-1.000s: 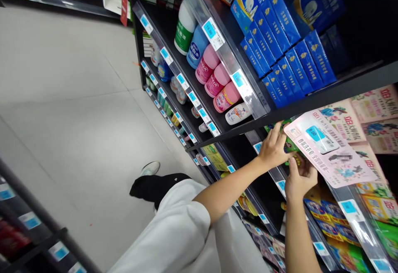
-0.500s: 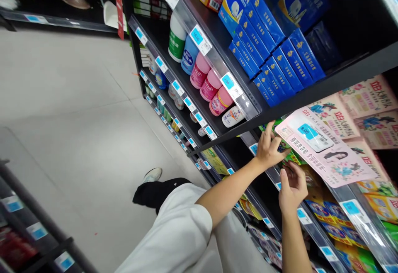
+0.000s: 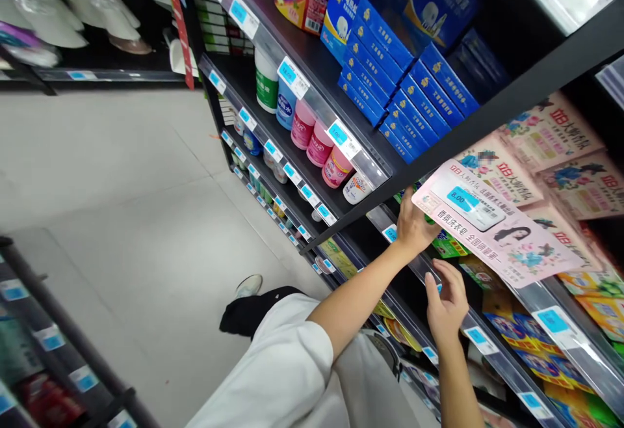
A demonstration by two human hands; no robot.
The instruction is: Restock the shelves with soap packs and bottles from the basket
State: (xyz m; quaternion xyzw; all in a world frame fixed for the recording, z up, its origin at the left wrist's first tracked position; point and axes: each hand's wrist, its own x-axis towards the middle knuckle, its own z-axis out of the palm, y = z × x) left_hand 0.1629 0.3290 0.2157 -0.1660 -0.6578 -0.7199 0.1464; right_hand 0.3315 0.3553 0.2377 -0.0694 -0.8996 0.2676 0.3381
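Observation:
My left hand (image 3: 414,226) is raised under a black shelf edge, right by a green packet (image 3: 448,246). Its fingertips are hidden behind a pink paper price card (image 3: 497,226) marked 8.00, which hangs tilted from the shelf. Lower down, my right hand (image 3: 444,304) is open with its fingers spread, holding nothing. It sits just above a clear plastic price rail (image 3: 424,272), a short way below the green packet.
Stacked blue boxes (image 3: 394,83) and pink bottles (image 3: 316,142) fill the shelf above. Colourful packets (image 3: 526,343) lie on the lower right shelf. A tiled floor (image 3: 121,168) runs along the aisle, with another shelving unit (image 3: 58,350) at lower left.
My right hand has dropped away from the green packet and opened. The pink card sits more fully in view, and the whole scene has shifted as my head moved.

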